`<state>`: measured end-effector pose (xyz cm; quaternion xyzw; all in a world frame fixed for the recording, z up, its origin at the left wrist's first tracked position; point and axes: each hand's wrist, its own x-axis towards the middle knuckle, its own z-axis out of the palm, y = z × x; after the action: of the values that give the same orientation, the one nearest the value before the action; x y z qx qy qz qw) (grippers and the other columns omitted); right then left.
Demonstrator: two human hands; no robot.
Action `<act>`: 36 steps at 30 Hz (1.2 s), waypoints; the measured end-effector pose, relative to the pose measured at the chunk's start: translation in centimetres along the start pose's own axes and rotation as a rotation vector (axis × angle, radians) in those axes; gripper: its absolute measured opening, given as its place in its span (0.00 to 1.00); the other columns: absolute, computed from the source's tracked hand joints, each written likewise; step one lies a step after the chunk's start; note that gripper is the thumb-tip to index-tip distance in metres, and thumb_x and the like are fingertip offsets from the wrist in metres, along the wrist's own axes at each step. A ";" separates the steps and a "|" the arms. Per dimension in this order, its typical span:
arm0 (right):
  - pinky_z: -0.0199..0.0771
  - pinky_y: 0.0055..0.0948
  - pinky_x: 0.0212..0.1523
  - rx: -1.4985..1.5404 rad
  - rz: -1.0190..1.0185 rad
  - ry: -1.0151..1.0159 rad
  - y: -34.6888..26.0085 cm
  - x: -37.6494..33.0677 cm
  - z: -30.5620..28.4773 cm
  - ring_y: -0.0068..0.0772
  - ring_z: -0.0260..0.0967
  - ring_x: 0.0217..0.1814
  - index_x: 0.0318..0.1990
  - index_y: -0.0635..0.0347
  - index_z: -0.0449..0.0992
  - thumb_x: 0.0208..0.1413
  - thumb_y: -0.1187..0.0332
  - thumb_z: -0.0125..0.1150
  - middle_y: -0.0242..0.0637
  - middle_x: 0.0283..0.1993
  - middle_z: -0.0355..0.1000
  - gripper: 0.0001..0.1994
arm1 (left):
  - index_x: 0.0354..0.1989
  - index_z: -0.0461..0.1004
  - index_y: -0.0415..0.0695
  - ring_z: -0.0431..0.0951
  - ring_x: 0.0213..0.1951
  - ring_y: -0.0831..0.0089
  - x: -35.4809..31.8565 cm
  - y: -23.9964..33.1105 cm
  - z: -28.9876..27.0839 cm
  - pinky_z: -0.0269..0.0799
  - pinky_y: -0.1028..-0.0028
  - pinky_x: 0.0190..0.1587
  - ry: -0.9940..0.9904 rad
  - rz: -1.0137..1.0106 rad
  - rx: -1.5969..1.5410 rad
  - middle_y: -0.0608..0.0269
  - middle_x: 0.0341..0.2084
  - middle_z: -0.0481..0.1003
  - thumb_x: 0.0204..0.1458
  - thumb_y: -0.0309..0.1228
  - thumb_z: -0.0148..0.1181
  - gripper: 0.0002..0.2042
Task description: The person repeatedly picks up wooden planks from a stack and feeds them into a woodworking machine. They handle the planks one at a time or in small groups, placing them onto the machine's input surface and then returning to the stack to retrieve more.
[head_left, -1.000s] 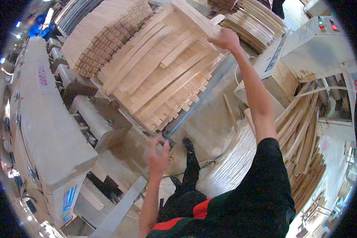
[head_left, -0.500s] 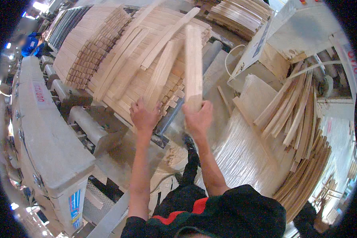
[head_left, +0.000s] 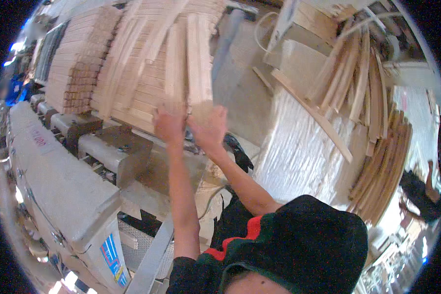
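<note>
Both my hands are raised in front of me, gripping the near ends of pale wooden slats. My left hand (head_left: pixel 169 125) holds one slat (head_left: pixel 175 63) and my right hand (head_left: pixel 209 126) holds a second slat (head_left: pixel 199 56) beside it. The two slats stand side by side, pointing away from me over a large stack of similar slats (head_left: pixel 132 73). The picture is blurred with motion, so the exact finger grip is unclear.
A grey metal machine (head_left: pixel 49 181) runs along my left, with a feed block (head_left: pixel 115 152) below the stack. A white sheet-covered pile (head_left: pixel 304 152) lies at right, with loose curved strips (head_left: pixel 377 147) leaning past it. Another person (head_left: pixel 421 196) stands at far right.
My right hand came down from the far stack with a slat, and my left hand rose to meet it. Both hands are now side by side, each on a slat, nearer to me.
</note>
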<state>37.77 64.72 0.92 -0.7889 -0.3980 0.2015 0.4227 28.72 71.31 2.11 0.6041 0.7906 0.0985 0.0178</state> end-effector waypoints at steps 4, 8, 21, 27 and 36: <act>0.65 0.50 0.44 0.166 0.182 -0.093 -2.1 0.2 0.1 0.61 0.60 0.43 0.42 0.70 0.56 0.36 0.61 0.70 0.56 0.42 0.57 0.32 | 0.46 0.70 0.40 0.74 0.43 0.51 0.6 1.5 -3.4 0.70 0.55 0.43 -0.074 -0.038 -0.028 0.51 0.43 0.70 0.33 0.58 0.65 0.37; 0.64 0.48 0.40 0.200 0.311 -0.135 -3.2 -0.9 0.4 0.58 0.58 0.41 0.41 0.69 0.55 0.36 0.62 0.71 0.52 0.41 0.55 0.32 | 0.46 0.71 0.39 0.73 0.42 0.51 0.7 -0.1 -2.0 0.70 0.56 0.42 0.009 0.035 -0.120 0.49 0.42 0.71 0.36 0.57 0.63 0.35; 0.71 0.36 0.44 0.519 0.403 -0.331 1.9 -1.2 1.6 0.39 0.71 0.44 0.44 0.70 0.64 0.35 0.59 0.74 0.49 0.40 0.72 0.32 | 0.40 0.74 0.34 0.75 0.30 0.67 -4.3 -7.6 0.7 0.71 0.68 0.33 -0.125 -0.190 -0.646 0.53 0.31 0.76 0.49 0.41 0.60 0.20; 0.72 0.40 0.43 0.529 0.362 -0.400 2.6 -0.7 2.3 0.50 0.72 0.41 0.42 0.67 0.71 0.30 0.55 0.73 0.50 0.39 0.73 0.32 | 0.40 0.75 0.40 0.74 0.27 0.74 -5.5 -9.3 1.3 0.69 0.75 0.29 -0.459 -0.533 -1.262 0.62 0.31 0.76 0.52 0.39 0.59 0.15; 0.71 0.34 0.44 0.417 0.290 -0.517 4.4 -2.9 -1.0 0.39 0.73 0.40 0.42 0.70 0.73 0.28 0.55 0.75 0.48 0.37 0.74 0.34 | 0.40 0.71 0.35 0.76 0.32 0.72 -6.9 -13.1 0.1 0.74 0.69 0.37 -0.878 -0.300 -1.125 0.62 0.31 0.76 0.52 0.40 0.58 0.18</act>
<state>38.73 60.46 -2.23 -0.6570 -0.3261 0.5290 0.4268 18.12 61.42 -0.96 0.3724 0.6146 0.2353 0.6544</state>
